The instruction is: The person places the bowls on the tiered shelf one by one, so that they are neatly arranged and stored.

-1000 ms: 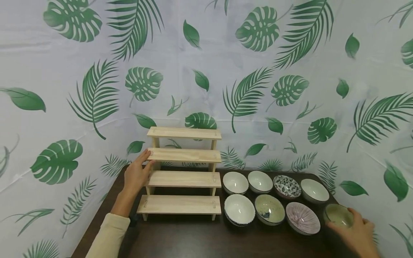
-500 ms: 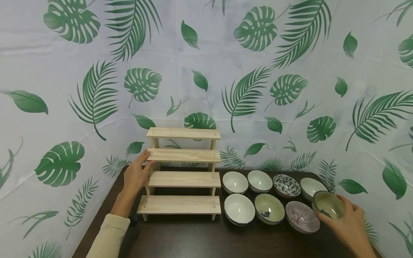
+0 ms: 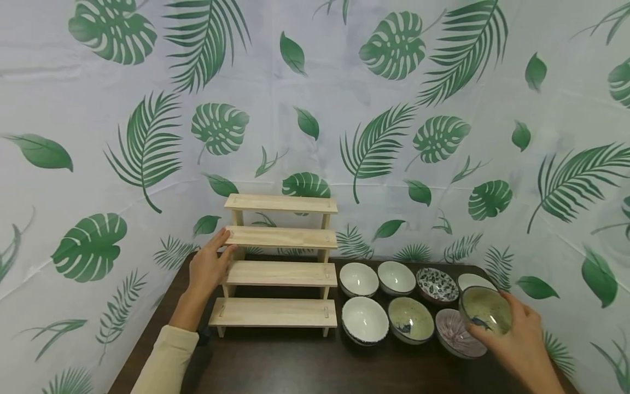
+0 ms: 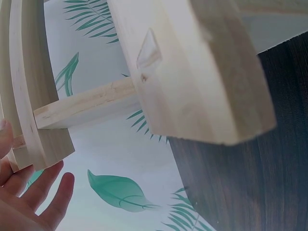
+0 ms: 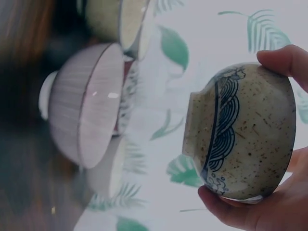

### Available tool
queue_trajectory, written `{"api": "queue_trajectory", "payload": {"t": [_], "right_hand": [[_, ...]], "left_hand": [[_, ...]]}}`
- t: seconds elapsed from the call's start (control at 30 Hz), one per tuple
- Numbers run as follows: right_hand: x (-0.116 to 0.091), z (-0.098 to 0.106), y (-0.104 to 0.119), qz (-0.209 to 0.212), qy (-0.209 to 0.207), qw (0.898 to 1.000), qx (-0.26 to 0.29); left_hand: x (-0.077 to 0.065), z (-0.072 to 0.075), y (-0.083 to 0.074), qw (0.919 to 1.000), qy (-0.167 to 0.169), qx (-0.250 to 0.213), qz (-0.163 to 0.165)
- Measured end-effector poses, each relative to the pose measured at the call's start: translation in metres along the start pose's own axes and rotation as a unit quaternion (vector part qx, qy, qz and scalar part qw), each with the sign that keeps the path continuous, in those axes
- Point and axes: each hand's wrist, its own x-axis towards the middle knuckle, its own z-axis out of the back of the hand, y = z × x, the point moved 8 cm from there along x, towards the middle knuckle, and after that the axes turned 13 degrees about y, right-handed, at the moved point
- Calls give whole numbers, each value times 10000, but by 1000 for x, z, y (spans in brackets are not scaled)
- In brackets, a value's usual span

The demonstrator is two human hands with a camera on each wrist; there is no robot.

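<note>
A stepped wooden display shelf (image 3: pixel 278 273) with pale planks stands on the dark table. My left hand (image 3: pixel 209 266) holds the left end of its second plank from the top, thumb and fingers on either side of it (image 4: pixel 41 120). My right hand (image 3: pixel 521 334) grips a speckled green-grey bowl (image 3: pixel 489 306) by its sides, raised above the table; a blue wave pattern runs round its outside (image 5: pixel 255 130). Beneath and left of it sits a pinkish striped bowl (image 3: pixel 455 336). The held bowl partly hides a white bowl (image 3: pixel 474 281) behind it.
Other bowls stand in two rows right of the shelf: white ones (image 3: pixel 359 279), (image 3: pixel 396 276), (image 3: pixel 365 320), a dark-flowered one (image 3: pixel 437 284) and a green one (image 3: pixel 410 318). A leaf-patterned cloth (image 3: pixel 305 87) hangs behind the table (image 3: pixel 275 361).
My right hand has lifted the speckled bowl from the right end of the front row and carried it left, over towards the pinkish bowl. My left hand has stayed at the shelf.
</note>
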Motion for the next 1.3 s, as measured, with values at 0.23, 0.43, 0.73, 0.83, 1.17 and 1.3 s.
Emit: {"api": "queue_trajectory", "payload": {"t": [0.23, 0.43, 0.73, 0.83, 1.17, 1.3], "right_hand": [[-8, 0, 25, 167, 107, 9998, -79], [-15, 2, 42, 279, 140, 9995, -71], [-24, 4, 68, 390, 72, 9991, -172], [-29, 5, 76, 477, 59, 9987, -146], [-48, 7, 108, 1046, -114, 9944, 130], [-54, 9, 124, 1369, -271, 9899, 257]], "left_hand": [[0, 1, -2, 10000, -56, 9, -31], [0, 1, -6, 10000, -65, -13, -41], [-1, 1, -7, 10000, -48, 8, -7], [0, 1, -6, 10000, -31, 10, 4], [0, 1, -5, 10000, -30, 58, 48], [0, 1, -6, 10000, -33, 55, 44]]}}
